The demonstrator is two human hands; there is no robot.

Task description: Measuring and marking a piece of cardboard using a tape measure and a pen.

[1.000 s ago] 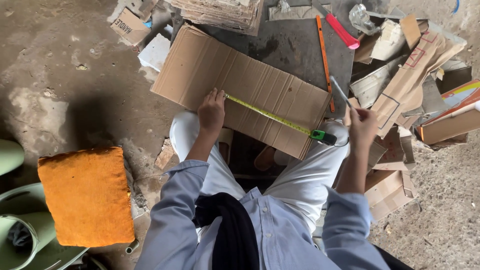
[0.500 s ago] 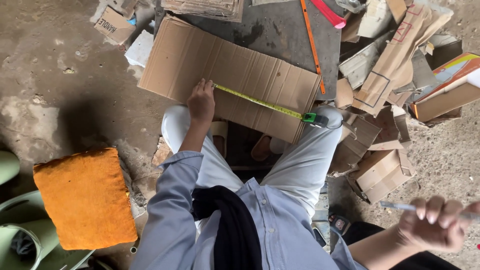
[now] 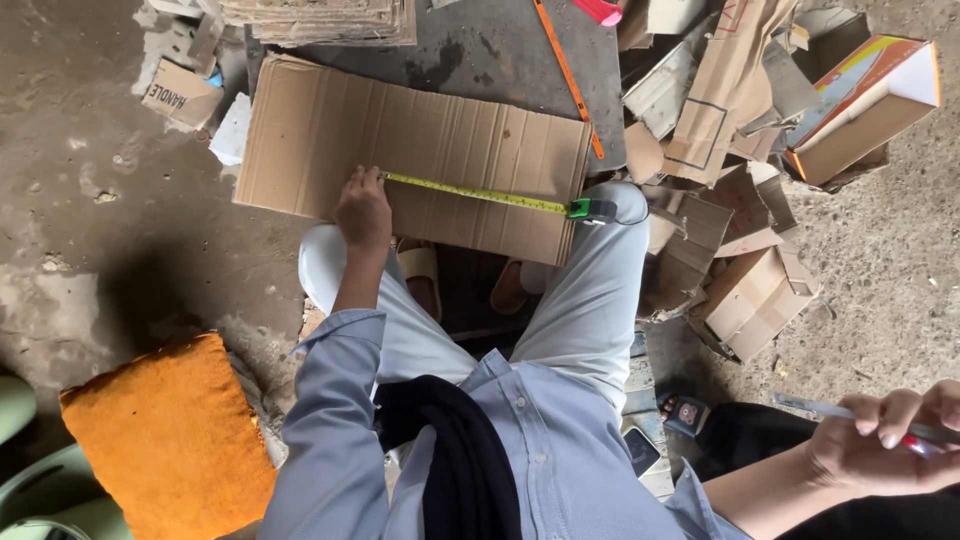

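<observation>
1. Tape measure [image 3: 478, 193] lies stretched across the cardboard sheet [image 3: 420, 140]; my left hand [image 3: 362, 210] presses its end flat, fingers closed down.
2. My right hand [image 3: 885, 440] grips a pen [image 3: 850, 412], well apart.

Bare floor [image 3: 100, 230] left of cardboard sheet [image 3: 420, 140] open; box scraps [image 3: 720, 200] crowd right

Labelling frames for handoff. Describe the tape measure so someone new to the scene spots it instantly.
Find the flat brown cardboard sheet on the concrete floor, in front of the seated person's knees. The tape measure is the thin yellow strip stretched along its near edge, from the left hand to a small green-and-grey case. Unlike the orange ruler beyond, it lies on the cardboard.
</observation>
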